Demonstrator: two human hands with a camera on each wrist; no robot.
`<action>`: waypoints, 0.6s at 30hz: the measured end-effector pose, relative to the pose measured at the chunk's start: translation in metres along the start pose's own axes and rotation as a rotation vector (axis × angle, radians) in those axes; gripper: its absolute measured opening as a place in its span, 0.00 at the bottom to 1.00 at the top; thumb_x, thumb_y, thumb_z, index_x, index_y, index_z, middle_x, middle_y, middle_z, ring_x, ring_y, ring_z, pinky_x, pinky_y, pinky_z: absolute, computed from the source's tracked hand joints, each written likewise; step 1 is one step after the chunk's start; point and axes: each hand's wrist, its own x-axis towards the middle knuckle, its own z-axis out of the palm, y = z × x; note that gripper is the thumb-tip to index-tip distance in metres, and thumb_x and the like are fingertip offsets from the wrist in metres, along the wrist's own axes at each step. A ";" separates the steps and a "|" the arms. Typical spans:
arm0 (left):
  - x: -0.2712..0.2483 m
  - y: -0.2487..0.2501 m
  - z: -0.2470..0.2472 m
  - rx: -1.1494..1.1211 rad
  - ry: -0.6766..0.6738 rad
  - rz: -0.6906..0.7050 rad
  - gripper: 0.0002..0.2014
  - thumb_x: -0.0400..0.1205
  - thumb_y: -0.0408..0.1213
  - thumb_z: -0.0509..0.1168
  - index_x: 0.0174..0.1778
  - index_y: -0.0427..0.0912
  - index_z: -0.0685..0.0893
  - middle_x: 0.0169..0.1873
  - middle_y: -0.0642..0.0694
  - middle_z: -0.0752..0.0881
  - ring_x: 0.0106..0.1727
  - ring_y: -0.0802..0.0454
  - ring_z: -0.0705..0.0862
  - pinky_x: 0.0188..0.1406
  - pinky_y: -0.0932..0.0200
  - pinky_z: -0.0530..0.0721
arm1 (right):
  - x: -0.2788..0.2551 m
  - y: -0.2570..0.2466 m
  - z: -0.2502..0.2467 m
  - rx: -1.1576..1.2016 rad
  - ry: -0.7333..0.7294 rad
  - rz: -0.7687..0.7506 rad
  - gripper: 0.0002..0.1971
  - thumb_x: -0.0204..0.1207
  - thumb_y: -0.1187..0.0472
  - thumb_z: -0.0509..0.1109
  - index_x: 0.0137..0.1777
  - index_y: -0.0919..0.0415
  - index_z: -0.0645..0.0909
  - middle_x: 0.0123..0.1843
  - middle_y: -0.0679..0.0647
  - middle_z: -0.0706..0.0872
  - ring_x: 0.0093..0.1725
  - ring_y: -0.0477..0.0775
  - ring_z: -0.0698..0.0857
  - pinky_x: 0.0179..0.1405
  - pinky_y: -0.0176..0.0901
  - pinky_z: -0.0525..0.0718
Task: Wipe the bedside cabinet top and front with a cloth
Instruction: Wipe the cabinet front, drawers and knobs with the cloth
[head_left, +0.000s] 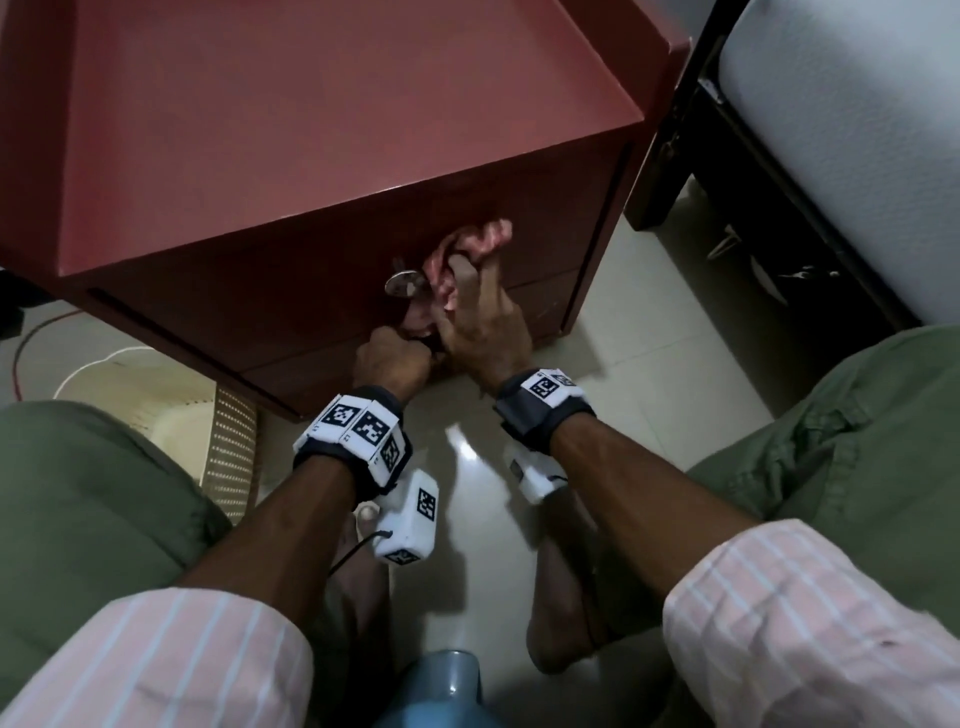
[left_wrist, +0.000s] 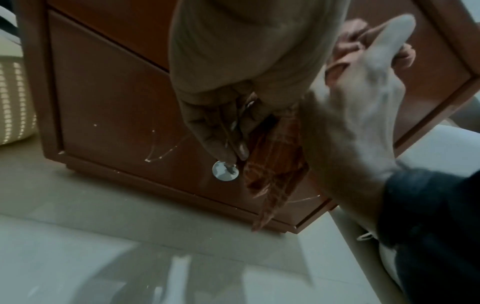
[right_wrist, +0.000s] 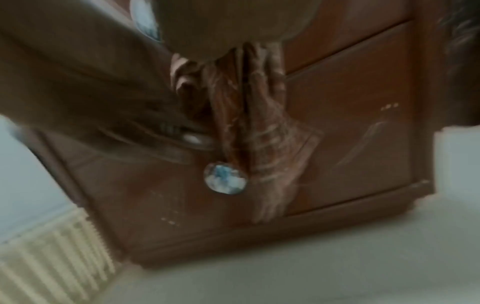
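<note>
The person crouches in front of the reddish-brown wooden bedside cabinet (head_left: 332, 156), working on its lower front panel. The pink checked cloth (head_left: 470, 244) is bunched against that front, just right of the round silver metal knob (head_left: 402, 283) near the panel's middle, and a long tail of it hangs down toward the cabinet's bottom edge. The right hand (head_left: 478, 317) presses and grips the upper part of the cloth, fingers curled into the folds. The left hand (head_left: 392, 358) is closed, and in the left wrist view its fingertips (left_wrist: 233, 152) pinch down close to the knob beside the hanging cloth; whether they hold the cloth's edge or something at the knob I cannot tell, since the right wrist view is smeared by motion.

From here, 3 things could go wrong. The loose tail could snag on the knob during a sideways stroke, jerking the cloth out of the right hand. The bunched wad touches only a narrow strip, so the panel's left edge and bottom corners (where pale scratch-like marks show in both wrist views) could be skipped unless the cloth is spread flatter. With both hands crowded at 1 spot, a hard pull at the knob could drag the drawer open, taking the panel away from the wiping hand. The tail may also trail on the tiled floor (head_left: 649, 415) and carry grit back onto the wood.
</note>
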 end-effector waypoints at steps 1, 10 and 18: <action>0.004 -0.003 0.003 -0.014 -0.029 -0.005 0.23 0.73 0.47 0.65 0.59 0.39 0.87 0.60 0.34 0.88 0.59 0.33 0.88 0.61 0.45 0.87 | -0.005 0.015 0.000 -0.030 -0.008 -0.008 0.21 0.73 0.56 0.66 0.63 0.60 0.65 0.55 0.73 0.81 0.39 0.71 0.86 0.25 0.51 0.83; 0.016 -0.011 0.010 -0.172 -0.070 0.043 0.07 0.67 0.46 0.66 0.31 0.50 0.86 0.40 0.45 0.94 0.46 0.41 0.93 0.52 0.39 0.91 | -0.004 0.043 0.004 0.014 0.317 0.717 0.19 0.79 0.61 0.52 0.68 0.68 0.67 0.59 0.69 0.77 0.49 0.69 0.81 0.47 0.58 0.84; -0.002 0.002 0.010 -0.018 -0.072 0.078 0.20 0.72 0.46 0.69 0.55 0.37 0.88 0.56 0.35 0.89 0.58 0.36 0.88 0.59 0.50 0.88 | -0.039 0.006 0.007 0.013 -0.144 -0.146 0.28 0.74 0.67 0.61 0.75 0.62 0.60 0.60 0.75 0.78 0.45 0.71 0.84 0.41 0.57 0.87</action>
